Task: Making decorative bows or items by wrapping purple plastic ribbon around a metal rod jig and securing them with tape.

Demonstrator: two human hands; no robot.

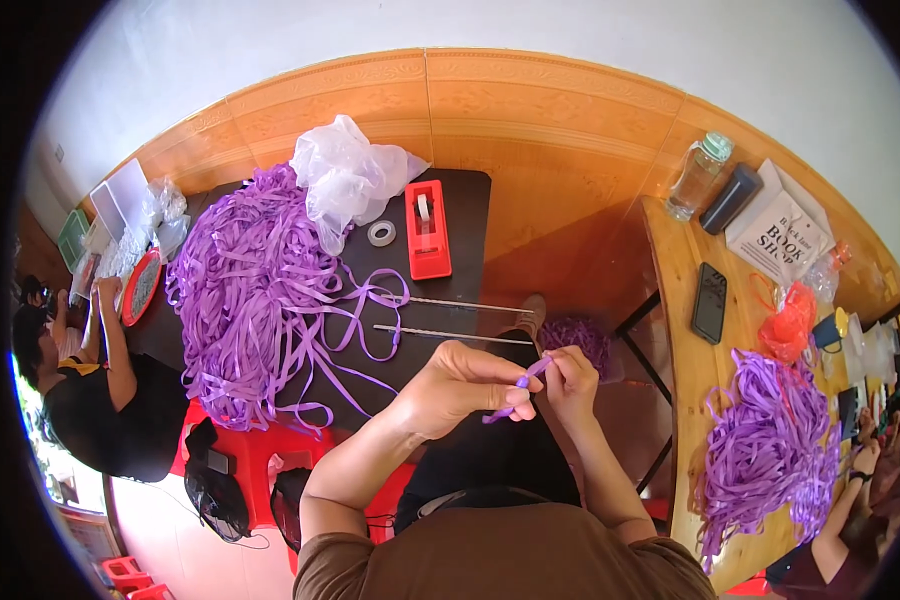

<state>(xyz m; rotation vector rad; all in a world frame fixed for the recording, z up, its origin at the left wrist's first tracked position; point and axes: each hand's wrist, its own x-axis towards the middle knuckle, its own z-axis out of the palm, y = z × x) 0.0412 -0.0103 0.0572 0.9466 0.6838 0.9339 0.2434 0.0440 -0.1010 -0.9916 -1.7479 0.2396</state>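
An orange-brown panelled wall (555,112) runs behind the dark surface (468,212) before you, and a wooden surface (676,262) stands to your right. Your left hand (448,392) has its thumb and fingers drawn together on a strip of purple ribbon (539,367), and your right hand (570,384) pinches the same strip just beside it. The strip is held in the air off the dark surface's right edge, a short end hanging below your left fingertips. Two thin rods (470,304) lie roughly parallel, reaching out past that edge, with a ribbon loop (361,318) around their left ends. A big heap of purple ribbon (252,300) covers the middle of the dark surface; a translucent plastic bag (345,178) sits against its far side. Near the far right corner you have a red tape dispenser (429,250), with a tape roll (381,233) just to its left. On the wooden surface, a second ribbon heap (765,440) lies toward the near edge, and a phone (709,303) rests by the left edge.
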